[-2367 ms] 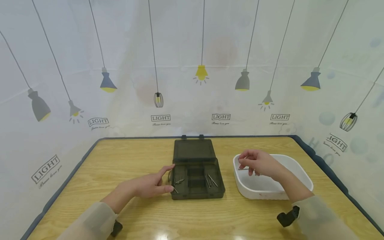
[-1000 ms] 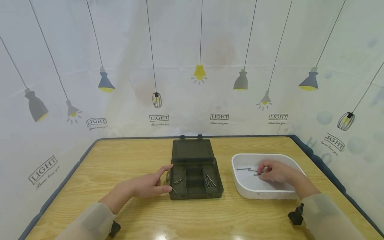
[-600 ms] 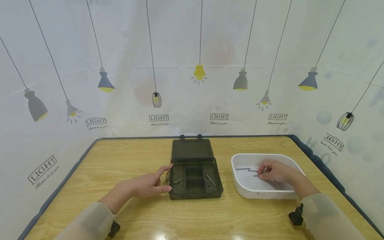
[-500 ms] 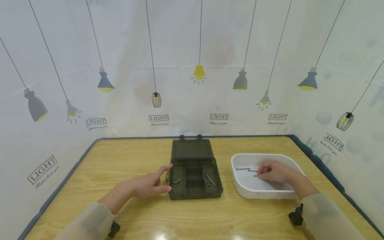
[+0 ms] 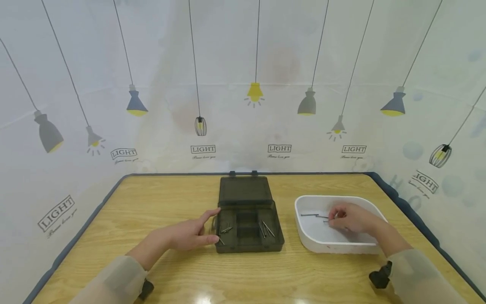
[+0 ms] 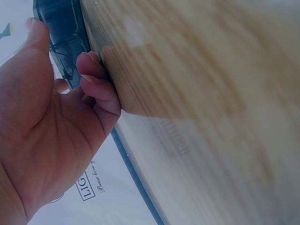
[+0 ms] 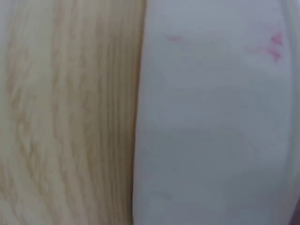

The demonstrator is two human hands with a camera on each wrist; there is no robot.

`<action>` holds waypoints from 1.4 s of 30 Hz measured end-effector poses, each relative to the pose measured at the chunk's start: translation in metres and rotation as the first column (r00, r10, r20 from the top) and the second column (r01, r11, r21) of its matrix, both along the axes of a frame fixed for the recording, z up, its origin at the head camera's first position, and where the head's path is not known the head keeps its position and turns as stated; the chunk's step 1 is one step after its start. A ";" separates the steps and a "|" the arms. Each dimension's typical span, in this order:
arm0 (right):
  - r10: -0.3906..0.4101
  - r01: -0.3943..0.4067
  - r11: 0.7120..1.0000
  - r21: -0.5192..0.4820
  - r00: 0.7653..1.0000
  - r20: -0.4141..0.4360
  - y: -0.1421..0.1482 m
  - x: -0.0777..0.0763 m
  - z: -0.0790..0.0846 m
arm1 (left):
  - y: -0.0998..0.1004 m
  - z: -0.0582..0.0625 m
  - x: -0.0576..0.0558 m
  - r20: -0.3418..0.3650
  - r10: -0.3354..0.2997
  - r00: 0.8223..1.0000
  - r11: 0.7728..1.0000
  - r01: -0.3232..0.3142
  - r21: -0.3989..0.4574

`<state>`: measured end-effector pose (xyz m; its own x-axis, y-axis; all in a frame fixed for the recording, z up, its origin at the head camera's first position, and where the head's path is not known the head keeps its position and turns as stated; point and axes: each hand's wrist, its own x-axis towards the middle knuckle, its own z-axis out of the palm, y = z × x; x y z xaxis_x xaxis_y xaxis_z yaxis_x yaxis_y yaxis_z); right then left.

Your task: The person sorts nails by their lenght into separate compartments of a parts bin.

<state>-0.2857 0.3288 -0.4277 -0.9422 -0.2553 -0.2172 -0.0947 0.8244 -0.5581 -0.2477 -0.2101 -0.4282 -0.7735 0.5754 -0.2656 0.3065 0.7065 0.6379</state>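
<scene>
A dark translucent organizer box (image 5: pixel 249 246) stands on the table with its lid (image 5: pixel 244 188) laid back. Several short screws (image 5: pixel 226 230) lie in its left compartment and several long ones in the right. My left hand (image 5: pixel 186 234) touches the box's left side, index finger at the far part, thumb at the near corner; the left wrist view shows the other fingers curled beside it. My right hand (image 5: pixel 352 218) is inside the white tray (image 5: pixel 330 248), thumb and index finger together around a thin screw (image 5: pixel 325 221), mostly hidden by the fingertips. Another long screw (image 5: pixel 309 215) lies left of them.
The wooden table (image 5: pixel 167 270) ends at a dark-edged cloth backdrop (image 5: pixel 243 126) printed with lamps. The box's middle compartment (image 5: pixel 248 223) lies between the two screw groups. In the right wrist view, the tray's outer wall (image 7: pixel 211 117) fills the right half.
My right hand has lowered from the tray's left rim, where it held a thin screw, to the tray floor farther right. It has stayed there over the last second. My left hand has kept its place.
</scene>
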 end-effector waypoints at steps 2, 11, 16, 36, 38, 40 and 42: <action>0.001 -0.001 1.000 -0.025 1.000 -0.001 -0.001 0.002 0.002 | 0.001 0.001 0.000 0.005 -0.002 1.000 1.000 0.002 0.005; 0.028 -0.036 0.991 -0.130 0.998 -0.063 -0.020 0.011 0.012 | 0.002 0.002 0.001 0.002 -0.001 1.000 1.000 0.001 0.002; 0.044 -0.054 0.981 -0.185 0.998 -0.054 -0.029 0.014 0.015 | 0.002 0.002 0.000 0.002 -0.004 1.000 1.000 0.004 0.001; 0.117 -0.134 0.930 -0.343 0.991 -0.069 -0.083 0.018 0.040 | 0.002 0.004 0.003 0.000 0.012 1.000 1.000 -0.012 0.005; 0.125 -0.137 0.922 -0.363 0.991 -0.056 -0.090 0.019 0.042 | 0.002 0.004 0.004 0.003 0.011 1.000 1.000 -0.011 0.010; 0.127 -0.133 0.916 -0.379 0.991 -0.042 -0.095 0.019 0.044 | 0.002 0.004 0.004 0.004 0.011 1.000 1.000 -0.011 0.011; 0.129 -0.131 0.910 -0.393 0.991 -0.031 -0.100 0.019 0.045 | 0.002 0.004 0.004 0.005 0.009 1.000 1.000 -0.009 0.012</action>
